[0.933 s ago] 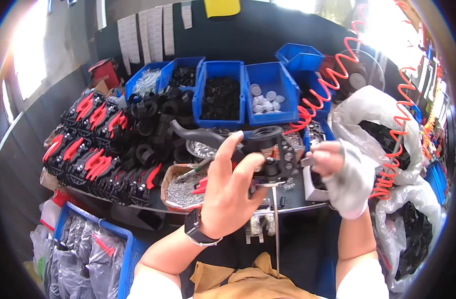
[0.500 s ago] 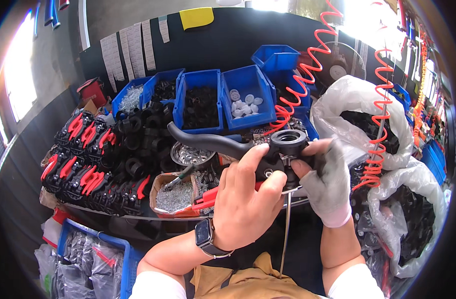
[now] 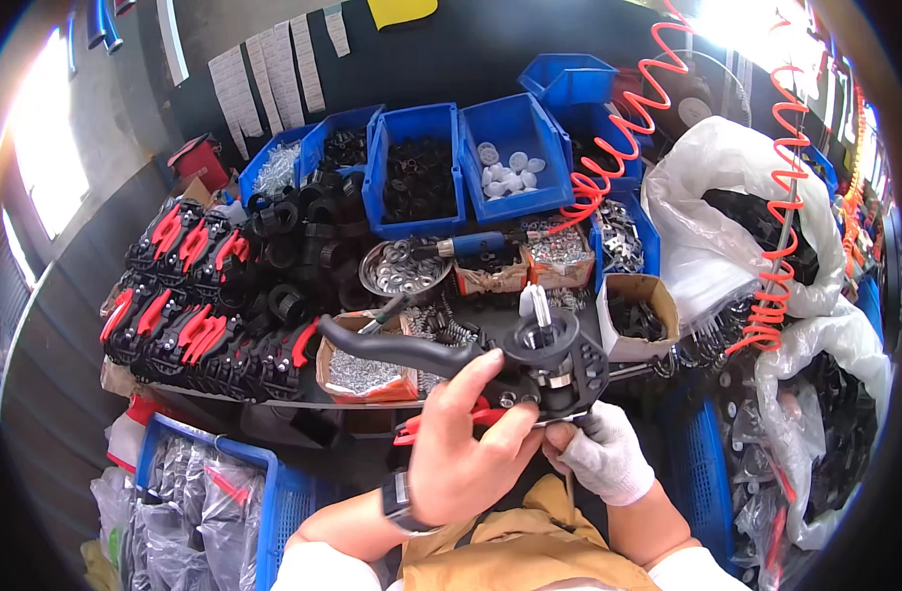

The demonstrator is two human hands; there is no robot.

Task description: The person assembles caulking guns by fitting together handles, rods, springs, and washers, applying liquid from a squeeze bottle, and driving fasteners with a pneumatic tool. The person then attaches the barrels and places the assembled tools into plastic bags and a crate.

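My left hand (image 3: 470,443), with a dark watch on its wrist, is closed round a black plastic lever-handle assembly (image 3: 411,347). Its curved lever points left, and a round ring head (image 3: 559,340) is at its right end. A pale metal piece (image 3: 539,305) stands up out of the ring. Red handle parts (image 3: 451,424) show behind my left fingers. Just below the ring head, my right hand (image 3: 608,458), in a grey-white glove with bare fingertips, is pinched closed. What it grips is largely hidden; a thin metal rod appears beneath the fingertips.
Blue bins (image 3: 416,167) of small parts line the back. Black-and-red assemblies (image 3: 190,295) are stacked left, beside a box of small metal pieces (image 3: 367,369) and a bowl of washers (image 3: 406,266). Red coiled hoses (image 3: 618,138) hang at right, near white sacks (image 3: 746,187).
My right hand has dropped from beside the ring head to underneath it. The assembly sits lower, tilted toward me, with the pale metal piece now showing in the ring. The view has shifted.
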